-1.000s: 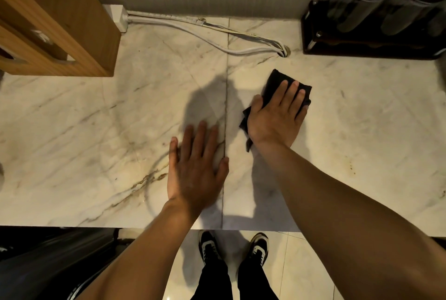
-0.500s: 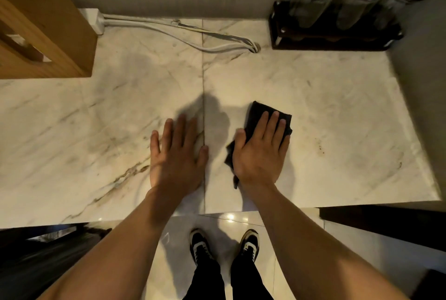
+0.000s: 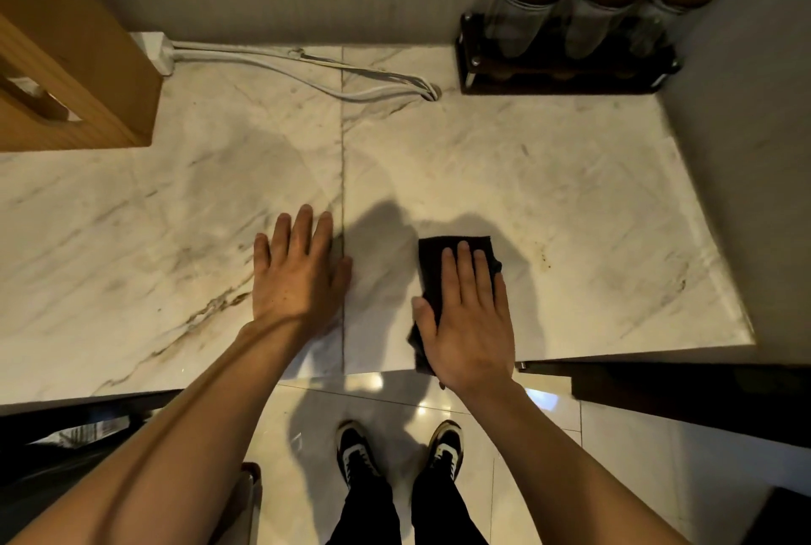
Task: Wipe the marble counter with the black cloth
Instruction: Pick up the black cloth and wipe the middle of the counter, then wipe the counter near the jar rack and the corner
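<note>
The marble counter [image 3: 504, 176] is filling most of the view, a seam running just beside the left hand's fingertips. Well beyond the left fingers, a wooden box [image 3: 74, 75] is standing at the back corner, its contents not visible. Far ahead of the right fingers, a dark rack [image 3: 557, 77] is holding three glass jars [image 3: 522, 13] with dark round lids; what is inside them cannot be told. White cables [image 3: 281, 66] are lying along the wall between box and rack. The right hand [image 3: 467, 316] is pressing flat on the black cloth [image 3: 432, 268], fingers extended and close together, not gripping; cloth edges are showing past the fingertips and beside the thumb. The left hand [image 3: 298, 272] is lying flat on bare marble, fingers slightly spread, holding nothing. Versus half a second ago: cloth and right hand are sitting nearer the counter's front edge and farther from the left hand.
</note>
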Demonstrator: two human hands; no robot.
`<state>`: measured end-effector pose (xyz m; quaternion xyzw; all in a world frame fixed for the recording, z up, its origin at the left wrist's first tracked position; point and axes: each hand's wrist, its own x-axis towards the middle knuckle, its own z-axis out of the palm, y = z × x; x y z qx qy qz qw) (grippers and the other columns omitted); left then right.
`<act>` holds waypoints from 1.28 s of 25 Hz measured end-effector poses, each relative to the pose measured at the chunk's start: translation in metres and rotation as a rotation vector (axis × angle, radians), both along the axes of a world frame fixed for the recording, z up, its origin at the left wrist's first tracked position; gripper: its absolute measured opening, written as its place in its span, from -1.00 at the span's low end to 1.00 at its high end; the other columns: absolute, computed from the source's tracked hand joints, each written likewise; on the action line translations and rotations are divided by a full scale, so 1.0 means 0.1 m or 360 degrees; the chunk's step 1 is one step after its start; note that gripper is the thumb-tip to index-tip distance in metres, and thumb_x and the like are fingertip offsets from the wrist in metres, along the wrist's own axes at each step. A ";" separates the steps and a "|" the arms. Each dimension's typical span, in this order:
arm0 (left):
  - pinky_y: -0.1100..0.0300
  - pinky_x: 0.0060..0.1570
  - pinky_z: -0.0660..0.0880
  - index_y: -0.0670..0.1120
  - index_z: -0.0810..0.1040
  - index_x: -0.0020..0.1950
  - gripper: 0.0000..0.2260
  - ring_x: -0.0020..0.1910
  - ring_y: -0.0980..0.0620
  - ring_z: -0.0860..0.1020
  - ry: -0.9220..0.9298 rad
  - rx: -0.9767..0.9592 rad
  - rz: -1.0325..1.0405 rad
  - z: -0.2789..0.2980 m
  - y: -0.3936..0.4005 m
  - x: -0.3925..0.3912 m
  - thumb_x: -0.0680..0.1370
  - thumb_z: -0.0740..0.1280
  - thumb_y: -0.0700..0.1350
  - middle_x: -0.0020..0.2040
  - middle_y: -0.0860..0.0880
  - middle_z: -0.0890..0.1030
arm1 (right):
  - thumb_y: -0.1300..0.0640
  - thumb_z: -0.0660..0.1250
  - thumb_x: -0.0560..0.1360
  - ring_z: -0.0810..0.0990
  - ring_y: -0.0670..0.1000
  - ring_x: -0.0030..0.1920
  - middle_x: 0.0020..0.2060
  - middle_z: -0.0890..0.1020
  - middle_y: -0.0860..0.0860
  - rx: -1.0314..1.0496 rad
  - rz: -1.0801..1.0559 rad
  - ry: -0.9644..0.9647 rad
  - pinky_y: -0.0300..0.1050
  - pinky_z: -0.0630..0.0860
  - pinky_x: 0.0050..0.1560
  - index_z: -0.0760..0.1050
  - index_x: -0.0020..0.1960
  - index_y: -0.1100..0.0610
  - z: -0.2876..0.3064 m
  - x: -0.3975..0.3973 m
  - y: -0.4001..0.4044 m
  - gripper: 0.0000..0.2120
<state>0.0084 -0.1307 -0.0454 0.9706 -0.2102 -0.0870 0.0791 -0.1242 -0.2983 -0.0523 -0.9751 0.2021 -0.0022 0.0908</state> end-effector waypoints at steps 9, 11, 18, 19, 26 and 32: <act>-0.28 0.42 0.16 -0.19 0.30 0.48 -0.50 0.48 -0.28 0.24 -0.0137 -0.0290 -0.0145 0.05 -0.39 -0.24 0.59 0.10 0.02 0.48 -0.22 0.33 | -0.19 0.00 0.60 -0.01 0.04 0.54 0.54 0.12 0.07 -0.0076 0.0688 0.0138 0.07 0.00 0.48 0.06 0.55 0.10 0.08 -0.13 -0.64 -0.39; -0.30 0.40 0.19 -0.22 0.33 0.47 -0.52 0.46 -0.30 0.27 -0.0167 -0.0319 -0.0156 0.03 -0.45 -0.25 0.60 0.10 -0.01 0.46 -0.25 0.36 | -0.18 -0.01 0.60 -0.04 0.02 0.54 0.55 0.10 0.04 -0.0077 0.0763 0.0168 0.07 0.01 0.48 0.04 0.55 0.08 0.09 -0.07 -0.77 -0.39; -0.25 0.43 0.19 -0.14 0.35 0.47 -0.51 0.46 -0.28 0.28 -0.0125 -0.0125 -0.0254 -0.05 -0.51 -0.28 0.60 0.05 0.06 0.48 -0.22 0.36 | -0.18 -0.03 0.59 -0.07 0.02 0.55 0.55 0.04 0.02 -0.0117 0.0925 0.0246 0.05 -0.04 0.50 -0.02 0.56 0.05 0.08 0.27 -1.07 -0.39; -0.23 0.45 0.16 -0.12 0.34 0.48 -0.50 0.48 -0.27 0.25 -0.0113 -0.0111 -0.0242 -0.05 -0.50 -0.27 0.60 0.04 0.07 0.49 -0.21 0.34 | -0.18 -0.03 0.59 -0.06 0.02 0.55 0.55 0.04 0.02 -0.0118 0.0929 0.0245 0.05 -0.04 0.50 -0.02 0.56 0.05 0.07 0.32 -1.09 -0.39; -0.27 0.47 0.02 -0.08 0.24 0.53 -0.47 0.52 -0.23 0.16 -0.0034 -0.0043 -0.0240 0.00 -0.52 -0.27 0.59 0.07 0.09 0.53 -0.17 0.27 | -0.17 -0.06 0.59 -0.05 0.02 0.54 0.55 0.09 0.04 -0.0132 0.0786 0.0190 0.02 -0.10 0.50 0.02 0.55 0.09 0.07 0.79 -1.18 -0.39; -0.26 0.48 0.03 -0.06 0.21 0.54 -0.45 0.53 -0.22 0.14 -0.0003 0.0013 -0.0217 0.01 -0.55 -0.25 0.57 0.05 0.12 0.53 -0.16 0.27 | -0.18 -0.12 0.59 -0.12 0.03 0.55 0.57 -0.02 0.04 -0.0114 0.0554 0.0195 0.04 -0.16 0.51 -0.07 0.56 0.08 0.08 1.25 -1.20 -0.38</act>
